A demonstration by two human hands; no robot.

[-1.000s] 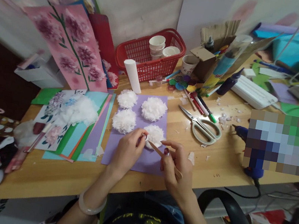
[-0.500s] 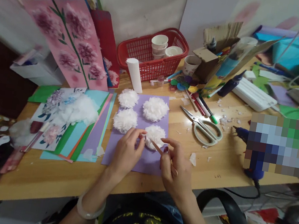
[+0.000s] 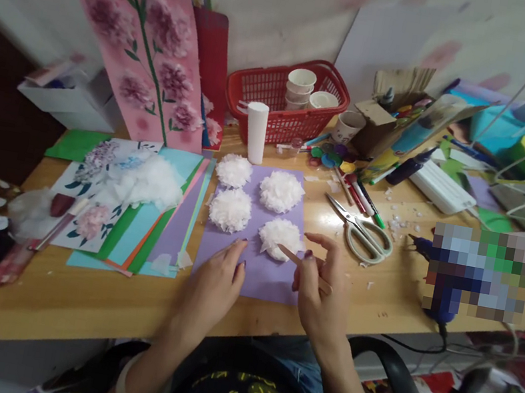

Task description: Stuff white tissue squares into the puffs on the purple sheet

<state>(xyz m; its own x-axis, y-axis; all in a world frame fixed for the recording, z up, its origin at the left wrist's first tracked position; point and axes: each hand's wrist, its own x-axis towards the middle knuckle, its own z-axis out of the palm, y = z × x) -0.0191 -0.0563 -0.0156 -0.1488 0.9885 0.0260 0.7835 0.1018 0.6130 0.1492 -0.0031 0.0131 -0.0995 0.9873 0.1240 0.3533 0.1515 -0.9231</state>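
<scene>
Several fluffy white paper flowers lie on a purple sheet (image 3: 252,279), one of them at the front right (image 3: 281,239). A thin wooden stick (image 3: 293,257) is held in my right hand (image 3: 322,288), its tip touching that flower. My left hand (image 3: 218,277) rests over the sheet's front left part, fingers apart and holding nothing, a little away from the same flower. Behind the sheet a white paper roll (image 3: 256,133) stands upright. Green-handled scissors (image 3: 360,233) lie open to the right.
A red basket (image 3: 284,116) with paper cups stands at the back. Coloured papers and white fluff (image 3: 147,186) lie on the left, below a pink flower picture (image 3: 140,53). Markers (image 3: 361,197) lie behind the scissors. A blue glue gun (image 3: 447,283) sits on the right.
My left hand has let go of the front right flower and drawn back toward the left. My right hand keeps the stick at the flower. The camera view has shifted slightly.
</scene>
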